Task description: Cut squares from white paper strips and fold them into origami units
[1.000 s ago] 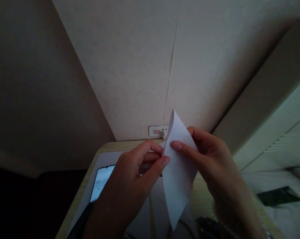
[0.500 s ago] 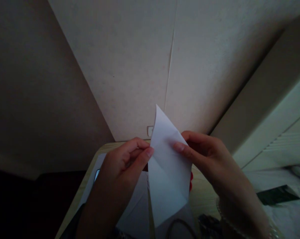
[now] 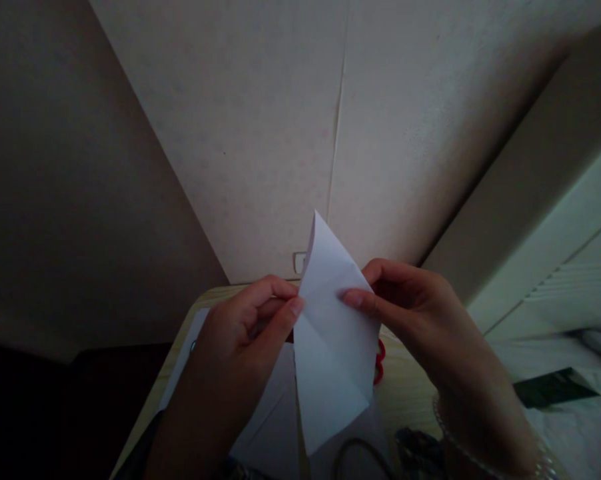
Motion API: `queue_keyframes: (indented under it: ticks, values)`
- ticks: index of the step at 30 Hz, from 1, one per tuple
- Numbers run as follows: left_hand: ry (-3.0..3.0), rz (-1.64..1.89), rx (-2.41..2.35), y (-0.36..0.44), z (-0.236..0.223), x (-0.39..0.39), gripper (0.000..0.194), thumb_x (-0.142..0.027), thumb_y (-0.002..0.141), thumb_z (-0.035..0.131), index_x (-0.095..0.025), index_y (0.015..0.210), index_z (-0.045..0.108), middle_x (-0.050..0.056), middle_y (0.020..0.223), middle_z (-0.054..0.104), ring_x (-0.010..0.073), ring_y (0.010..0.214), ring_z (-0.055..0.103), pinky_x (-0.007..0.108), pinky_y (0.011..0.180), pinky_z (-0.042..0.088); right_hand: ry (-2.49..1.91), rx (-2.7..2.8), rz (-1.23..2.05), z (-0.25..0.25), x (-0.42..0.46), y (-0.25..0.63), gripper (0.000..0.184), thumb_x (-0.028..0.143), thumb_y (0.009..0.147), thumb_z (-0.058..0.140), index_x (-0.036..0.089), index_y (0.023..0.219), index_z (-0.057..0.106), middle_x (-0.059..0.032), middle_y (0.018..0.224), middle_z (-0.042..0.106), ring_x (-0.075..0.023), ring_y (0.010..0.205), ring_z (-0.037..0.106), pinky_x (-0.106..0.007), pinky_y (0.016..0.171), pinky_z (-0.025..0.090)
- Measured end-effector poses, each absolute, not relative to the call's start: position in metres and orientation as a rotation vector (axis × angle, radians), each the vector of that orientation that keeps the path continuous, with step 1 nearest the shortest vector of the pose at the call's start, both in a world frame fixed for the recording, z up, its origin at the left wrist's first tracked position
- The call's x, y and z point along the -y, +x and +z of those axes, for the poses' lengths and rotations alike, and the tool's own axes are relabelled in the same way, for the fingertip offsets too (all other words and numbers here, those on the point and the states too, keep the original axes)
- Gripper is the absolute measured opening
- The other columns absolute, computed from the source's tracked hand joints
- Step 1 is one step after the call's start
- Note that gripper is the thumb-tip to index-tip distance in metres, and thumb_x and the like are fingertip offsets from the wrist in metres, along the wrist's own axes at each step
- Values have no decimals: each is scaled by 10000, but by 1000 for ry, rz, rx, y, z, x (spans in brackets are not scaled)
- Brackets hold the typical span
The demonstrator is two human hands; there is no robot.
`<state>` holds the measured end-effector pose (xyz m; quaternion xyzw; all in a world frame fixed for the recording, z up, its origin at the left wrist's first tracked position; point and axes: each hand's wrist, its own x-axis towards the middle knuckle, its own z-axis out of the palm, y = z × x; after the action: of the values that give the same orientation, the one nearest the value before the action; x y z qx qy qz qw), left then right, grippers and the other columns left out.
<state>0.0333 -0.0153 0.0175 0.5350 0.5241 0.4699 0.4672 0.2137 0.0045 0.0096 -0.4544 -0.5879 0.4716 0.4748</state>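
Note:
A folded sheet of white paper (image 3: 333, 347) is held up above the table, its pointed corner at the top and creases across its face. My left hand (image 3: 250, 333) pinches its left edge between thumb and forefinger. At the right edge, my right hand (image 3: 405, 303) grips it too, thumb flat on the front face and the other fingers behind. The paper's back side is hidden from me. Behind its right edge shows part of a red looped object (image 3: 380, 362), perhaps a scissors handle.
Below lies a light wooden table (image 3: 405, 390) with more white paper (image 3: 270, 420) on it. A patterned wall with a socket (image 3: 298, 263) stands behind. On the right are a pale cabinet (image 3: 555, 267) and a dark green packet (image 3: 555, 388) on white cloth.
Both hands and the paper have shifted very slightly left in view. The paper's top fold gapes a little more, and more of the red loops shows.

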Motion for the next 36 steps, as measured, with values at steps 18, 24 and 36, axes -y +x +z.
queue_keyframes:
  ticks: [18,24,36]
  values:
    - [1310,1099,-1251,33,15,10,128,-254,795,716,-216,686,663,-61,541,659,115,493,584,182,466,422,-1159,1468,1128,9,-2,216,244,306,781,756,230,621,588,38,528,568,-138,472,505,-269,444,388]
    - [1353,1125,-1246,31,12,10,132,-231,803,707,-216,680,662,-64,542,664,110,503,584,176,471,408,-1150,1481,1133,8,-2,215,239,294,792,744,235,622,586,39,514,578,-140,461,512,-265,437,395]
    - [1589,943,-1316,33,11,11,144,-268,847,649,-244,708,622,-62,560,663,155,551,611,236,522,403,-1068,1380,924,10,2,206,222,271,786,774,230,606,650,28,580,619,-130,536,530,-233,440,344]
